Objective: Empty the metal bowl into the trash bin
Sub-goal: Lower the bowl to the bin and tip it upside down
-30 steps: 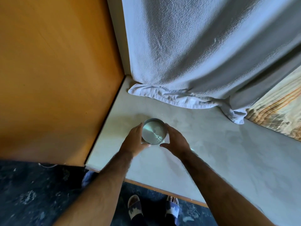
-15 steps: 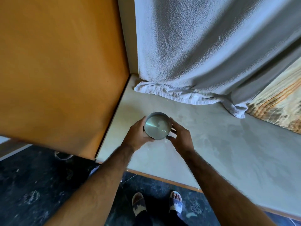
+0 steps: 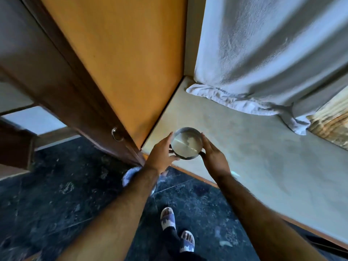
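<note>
A dark stone floor (image 3: 56, 194) with pale flecks fills the near and left part of the view. On the right, a pale table (image 3: 263, 157) with a wooden front edge runs from the near right toward the far corner. A large white towel (image 3: 263, 53) hangs down over the far side of the table, and its lower hem lies crumpled on the table top. To the left of the towel stands an orange wooden panel (image 3: 122, 53) that meets the table at its far left edge, and a dark brown wooden door (image 3: 62, 76) with a round metal knob (image 3: 116, 134) stands just left of that panel. At the far right, past the towel, a patch of striped brown cloth (image 3: 331, 127) shows.

2 bare forearms reach in from the near edge. The left hand (image 3: 162, 157) and the right hand (image 3: 212, 157) each press on one side of the metal bowl (image 3: 186, 144), grasping it between them. The bowl is upright over the near left corner of the table, close to its front edge; whether it rests on the table or is lifted clear, I cannot tell. Inside it lies a small pale residue. Below the left forearm a whitish object (image 3: 130, 176) on the floor is mostly hidden. Near the bottom, 2 feet in patterned slippers (image 3: 168, 219) stand on the floor.
</note>
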Action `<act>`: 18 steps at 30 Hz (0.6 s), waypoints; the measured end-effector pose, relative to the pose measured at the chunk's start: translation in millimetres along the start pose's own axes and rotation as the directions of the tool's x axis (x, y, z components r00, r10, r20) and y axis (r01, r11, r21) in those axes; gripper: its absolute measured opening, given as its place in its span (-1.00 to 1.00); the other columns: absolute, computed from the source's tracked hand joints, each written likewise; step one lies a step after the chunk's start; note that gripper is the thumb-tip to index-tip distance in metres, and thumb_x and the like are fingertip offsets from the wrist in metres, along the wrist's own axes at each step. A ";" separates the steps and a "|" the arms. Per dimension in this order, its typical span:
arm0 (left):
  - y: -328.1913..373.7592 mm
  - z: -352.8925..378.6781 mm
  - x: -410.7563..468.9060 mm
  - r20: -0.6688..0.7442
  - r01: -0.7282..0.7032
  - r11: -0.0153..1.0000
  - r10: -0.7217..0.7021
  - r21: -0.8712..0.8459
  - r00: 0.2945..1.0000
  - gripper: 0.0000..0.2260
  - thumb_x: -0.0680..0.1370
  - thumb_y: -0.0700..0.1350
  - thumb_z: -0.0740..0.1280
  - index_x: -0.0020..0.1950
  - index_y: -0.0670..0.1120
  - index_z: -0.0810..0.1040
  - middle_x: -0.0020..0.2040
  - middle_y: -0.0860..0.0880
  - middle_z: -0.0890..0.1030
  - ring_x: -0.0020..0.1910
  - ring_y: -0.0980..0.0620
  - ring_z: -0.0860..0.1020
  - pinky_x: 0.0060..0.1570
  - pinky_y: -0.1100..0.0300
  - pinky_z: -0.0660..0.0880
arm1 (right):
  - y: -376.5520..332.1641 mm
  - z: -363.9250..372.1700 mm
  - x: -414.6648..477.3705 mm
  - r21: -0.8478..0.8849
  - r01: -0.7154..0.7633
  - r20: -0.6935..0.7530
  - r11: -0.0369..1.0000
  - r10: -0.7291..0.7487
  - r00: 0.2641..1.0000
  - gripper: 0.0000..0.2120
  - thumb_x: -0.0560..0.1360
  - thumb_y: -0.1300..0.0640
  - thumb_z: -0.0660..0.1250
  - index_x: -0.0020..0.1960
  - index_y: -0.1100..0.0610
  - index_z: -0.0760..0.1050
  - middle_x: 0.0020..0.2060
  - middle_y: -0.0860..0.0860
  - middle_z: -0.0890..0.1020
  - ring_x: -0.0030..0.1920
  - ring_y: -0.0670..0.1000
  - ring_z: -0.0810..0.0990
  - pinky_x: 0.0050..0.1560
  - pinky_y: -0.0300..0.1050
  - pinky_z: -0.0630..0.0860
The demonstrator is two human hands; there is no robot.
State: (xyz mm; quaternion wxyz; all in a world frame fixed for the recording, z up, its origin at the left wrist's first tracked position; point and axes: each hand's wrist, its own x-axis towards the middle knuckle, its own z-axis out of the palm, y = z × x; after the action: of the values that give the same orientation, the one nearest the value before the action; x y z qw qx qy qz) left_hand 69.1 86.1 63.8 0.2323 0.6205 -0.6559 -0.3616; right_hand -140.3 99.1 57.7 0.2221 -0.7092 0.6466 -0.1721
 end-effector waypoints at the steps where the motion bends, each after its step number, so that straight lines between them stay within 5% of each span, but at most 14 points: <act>1: -4.8 -2.6 -9.3 -0.022 0.008 0.999 -0.008 0.031 1.000 -0.13 0.36 -0.18 0.57 0.56 -0.05 0.19 0.43 -0.10 0.47 0.19 0.02 0.57 0.10 0.35 0.47 | -5.1 4.3 -4.2 0.004 0.010 0.010 1.000 -0.010 1.000 -0.31 0.57 0.17 0.33 0.59 -0.08 0.09 0.53 0.00 0.37 0.32 0.20 0.55 0.24 0.05 0.53; 5: -36.7 -18.3 -54.1 -0.100 0.082 0.995 -0.076 0.055 0.992 -0.13 0.35 -0.20 0.57 0.55 -0.03 0.19 0.33 -0.15 0.55 0.22 -0.06 0.59 0.19 0.18 0.52 | -33.2 32.2 -25.6 0.032 0.086 0.085 0.996 -0.089 0.992 -0.31 0.57 0.18 0.33 0.60 -0.02 0.09 0.52 0.05 0.39 0.31 0.21 0.57 0.23 0.05 0.54; 11: -87.3 -51.9 -108.9 -0.225 0.187 0.977 -0.207 -0.105 0.952 -0.22 0.37 -0.26 0.55 0.52 0.00 0.30 0.20 -0.14 0.66 0.10 0.08 0.63 0.16 0.13 0.57 | -93.4 67.9 -40.8 0.101 0.156 0.180 0.982 -0.173 0.968 -0.33 0.59 0.20 0.28 0.61 0.03 0.06 0.46 0.14 0.46 0.27 0.19 0.59 0.24 0.01 0.51; 15: -131.5 -83.6 -132.8 -0.302 0.201 0.970 -0.234 -0.137 0.924 -0.31 0.41 -0.27 0.51 0.50 -0.09 0.34 0.26 -0.18 0.62 0.12 0.10 0.60 0.18 0.20 0.54 | -141.5 103.9 -39.7 0.180 0.143 0.171 0.973 -0.174 0.970 -0.47 0.62 0.20 0.24 0.56 0.03 0.22 0.42 0.15 0.50 0.31 0.17 0.55 0.27 -0.11 0.45; 18: -159.9 -105.9 -138.8 -0.377 0.177 0.966 -0.237 -0.188 0.895 -0.40 0.42 -0.31 0.49 0.44 -0.15 0.43 0.23 -0.20 0.63 0.08 0.07 0.62 0.06 0.41 0.53 | -160.8 136.1 -37.9 0.185 0.195 0.179 0.963 -0.228 0.957 -0.46 0.57 0.13 0.28 0.52 -0.01 0.27 0.41 0.17 0.51 0.30 0.22 0.57 0.20 0.11 0.58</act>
State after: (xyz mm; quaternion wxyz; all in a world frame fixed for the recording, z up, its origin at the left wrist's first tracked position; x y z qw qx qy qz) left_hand 269.1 207.7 28.6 0.3658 0.7282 -0.4964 -0.2991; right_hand 63.2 159.9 31.2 0.3238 -0.7673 0.5249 -0.1761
